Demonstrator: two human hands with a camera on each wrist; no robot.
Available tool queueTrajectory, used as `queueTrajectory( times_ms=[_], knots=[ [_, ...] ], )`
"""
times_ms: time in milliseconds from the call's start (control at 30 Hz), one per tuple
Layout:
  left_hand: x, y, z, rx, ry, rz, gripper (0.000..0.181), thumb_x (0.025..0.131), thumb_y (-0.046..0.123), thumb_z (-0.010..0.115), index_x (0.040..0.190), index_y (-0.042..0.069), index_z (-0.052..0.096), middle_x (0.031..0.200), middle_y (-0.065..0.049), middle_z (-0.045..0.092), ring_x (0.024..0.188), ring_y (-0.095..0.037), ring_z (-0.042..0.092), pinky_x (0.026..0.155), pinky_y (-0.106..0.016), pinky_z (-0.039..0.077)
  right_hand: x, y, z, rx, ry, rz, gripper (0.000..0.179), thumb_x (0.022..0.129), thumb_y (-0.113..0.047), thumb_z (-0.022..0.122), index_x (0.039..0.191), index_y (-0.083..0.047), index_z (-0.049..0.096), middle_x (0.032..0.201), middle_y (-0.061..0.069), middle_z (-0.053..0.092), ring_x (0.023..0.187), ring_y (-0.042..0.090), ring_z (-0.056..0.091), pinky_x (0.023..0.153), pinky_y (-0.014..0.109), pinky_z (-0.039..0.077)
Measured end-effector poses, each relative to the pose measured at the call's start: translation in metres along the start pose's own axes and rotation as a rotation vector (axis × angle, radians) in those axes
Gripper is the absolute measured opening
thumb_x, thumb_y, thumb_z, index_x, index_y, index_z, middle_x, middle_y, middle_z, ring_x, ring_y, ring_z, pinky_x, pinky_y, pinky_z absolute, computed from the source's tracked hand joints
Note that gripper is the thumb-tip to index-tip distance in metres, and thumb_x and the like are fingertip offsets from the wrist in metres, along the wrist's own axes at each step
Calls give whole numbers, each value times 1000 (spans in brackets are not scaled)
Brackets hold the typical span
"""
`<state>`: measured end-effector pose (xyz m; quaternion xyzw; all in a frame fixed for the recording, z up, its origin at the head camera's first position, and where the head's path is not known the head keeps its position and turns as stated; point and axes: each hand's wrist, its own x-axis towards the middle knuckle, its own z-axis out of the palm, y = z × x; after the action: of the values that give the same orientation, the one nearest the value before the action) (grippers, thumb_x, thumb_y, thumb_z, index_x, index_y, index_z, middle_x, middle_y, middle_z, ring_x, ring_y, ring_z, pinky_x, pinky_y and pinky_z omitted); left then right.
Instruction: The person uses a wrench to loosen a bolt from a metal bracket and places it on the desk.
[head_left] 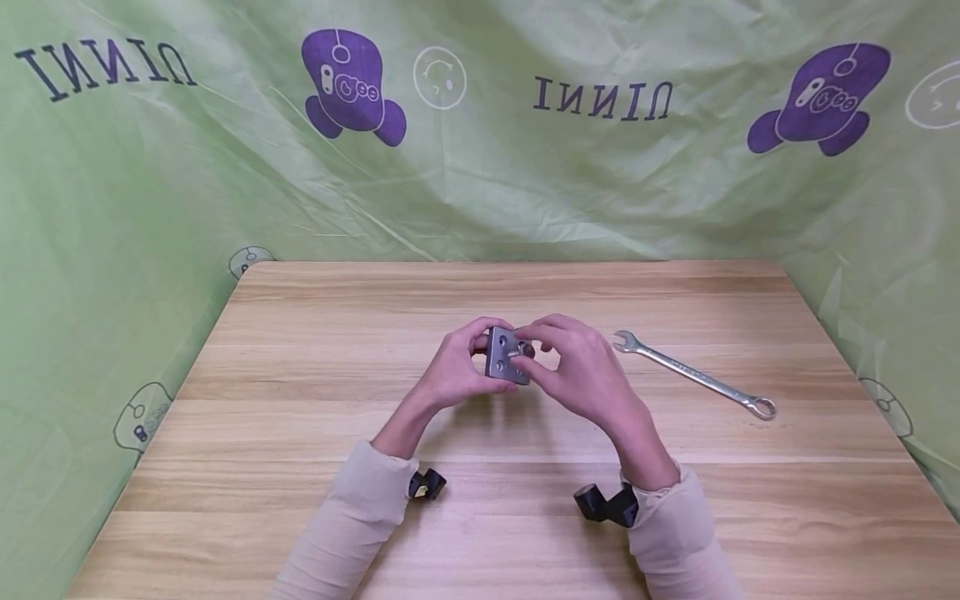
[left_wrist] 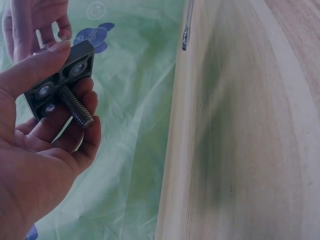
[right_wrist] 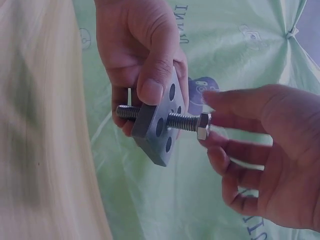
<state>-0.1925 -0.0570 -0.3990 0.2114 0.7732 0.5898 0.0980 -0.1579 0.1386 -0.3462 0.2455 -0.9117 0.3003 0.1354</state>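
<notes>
A grey square metal plate [head_left: 493, 357] with several holes is held up above the table by the left hand [head_left: 456, 367]. Its thumb lies along one edge and its fingers grip the opposite side. Through the plate's middle runs a hex bolt [right_wrist: 184, 122]. The threaded end sticks out on the left hand's side, and the hex head stands off the other face. Around that head the fingers of the right hand [right_wrist: 290, 155] are loosely curled; one fingertip meets its underside, while the upper digit looks slightly apart. In the left wrist view, recesses surround the bolt's threaded shank [left_wrist: 76, 107].
To the right of the hands, a silver combination wrench [head_left: 693, 373] lies slantwise on the wooden table [head_left: 322, 333]. Green printed cloth [head_left: 480, 192] hangs behind the table and along both sides. A black camera mount [head_left: 611, 505] sits at the right wrist.
</notes>
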Motion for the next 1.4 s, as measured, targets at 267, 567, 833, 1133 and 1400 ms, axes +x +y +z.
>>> queueTrajectory(
  times_ms=[267, 567, 833, 1133, 1400],
  knots=[
    [-1, 0, 0, -7, 0, -5, 72, 64, -6, 87, 129, 4, 57, 108, -21, 75, 94, -21, 72, 98, -49, 48, 2, -2, 1, -42, -22, 249, 28, 83, -34, 81, 94, -9, 80, 75, 3, 74, 65, 13, 60, 61, 27, 43],
    [-1, 1, 0, -3, -4, 1, 74, 65, -6, 87, 131, 1, 55, 109, -22, 75, 96, -23, 73, 97, -50, 49, 2, -3, 3, -25, -52, 262, 22, 86, -31, 78, 91, -11, 81, 74, 2, 75, 65, 13, 60, 61, 27, 45],
    [0, 0, 0, -1, -3, 3, 72, 64, -6, 87, 128, 6, 57, 106, -20, 76, 92, -15, 71, 95, -43, 48, 1, -3, 0, -18, -53, 142, 17, 83, -19, 80, 97, -9, 80, 79, 4, 75, 66, 13, 61, 61, 26, 45],
    [1, -1, -1, 7, -3, 6, 71, 64, -5, 87, 128, 6, 57, 108, -20, 75, 95, -20, 72, 98, -41, 47, 1, -2, 0, 13, -40, 31, 23, 78, -1, 77, 99, -11, 80, 98, 7, 76, 77, 19, 66, 67, 29, 50],
    [1, -1, 0, 10, 2, 2, 72, 64, -5, 87, 128, 6, 57, 108, -20, 75, 96, -22, 73, 99, -42, 46, 0, 0, -2, 1, -38, -7, 26, 79, -6, 80, 105, -10, 78, 100, 6, 76, 79, 18, 65, 68, 30, 52]
  ],
)
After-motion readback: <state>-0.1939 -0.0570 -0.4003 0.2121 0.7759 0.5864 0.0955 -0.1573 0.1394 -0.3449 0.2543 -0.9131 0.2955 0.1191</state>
